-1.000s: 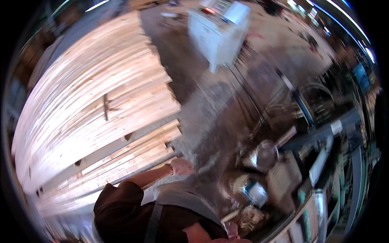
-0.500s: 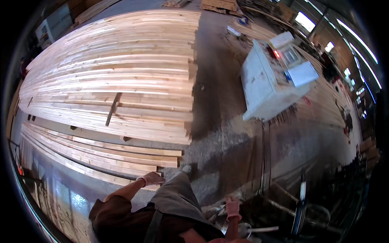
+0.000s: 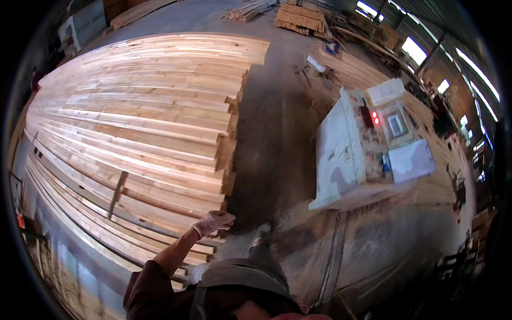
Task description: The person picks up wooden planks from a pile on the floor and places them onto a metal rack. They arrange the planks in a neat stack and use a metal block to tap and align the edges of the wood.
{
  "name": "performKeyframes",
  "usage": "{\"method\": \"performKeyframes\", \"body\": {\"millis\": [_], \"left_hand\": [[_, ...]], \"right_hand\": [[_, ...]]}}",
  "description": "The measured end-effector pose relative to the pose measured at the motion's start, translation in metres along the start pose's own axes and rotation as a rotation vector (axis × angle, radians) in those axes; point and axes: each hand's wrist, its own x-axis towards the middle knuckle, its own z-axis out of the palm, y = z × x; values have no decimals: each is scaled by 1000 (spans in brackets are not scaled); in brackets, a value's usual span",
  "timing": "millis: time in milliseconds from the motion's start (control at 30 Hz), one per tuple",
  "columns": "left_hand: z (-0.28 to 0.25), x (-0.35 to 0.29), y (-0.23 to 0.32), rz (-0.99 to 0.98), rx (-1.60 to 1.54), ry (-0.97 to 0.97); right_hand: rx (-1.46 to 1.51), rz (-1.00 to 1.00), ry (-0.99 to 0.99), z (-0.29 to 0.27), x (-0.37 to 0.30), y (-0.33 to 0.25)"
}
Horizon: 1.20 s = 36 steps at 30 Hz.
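In the head view, a broad stack of pale boards (image 3: 149, 117) is seen on the floor (image 3: 261, 133), its uneven ends lined up along the stack's right edge. The gloved left hand (image 3: 215, 224) is held at the stack's near right corner, fingers curled; whether they are clamped on a board end or merely beside it cannot be told. The right hand cannot be made out. A dark strip (image 3: 117, 194) is laid across the boards toward the near edge. By the cabinet top's near right corner, a white sheet (image 3: 410, 160) is seen. The boards are judged stiff and long, awkward rather than fragile, and likely to sag or swing if lifted by one end; they would best be gripped along both long edges, well apart, with splinters guarded against.
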Motion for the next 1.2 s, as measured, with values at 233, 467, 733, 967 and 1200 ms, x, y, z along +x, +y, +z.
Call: {"method": "performKeyframes", "body": {"millis": [233,467,733,967,1200], "left_hand": [[39,66,98,75,-62,98],[22,130,185,88,-367,274],[-34,274,384,436,-547,162],[-62,369,559,474,-508,136],[-93,494,663,493,-441,375]], "right_hand": [[-246,-237,136,-282,249,-104],[555,-184,20,-434,407,-421],[292,-162,-437,-452,533,-605],[475,-176,-602,-568,644,-850],[393,-249,-1035,-624,780,-1108]]}}
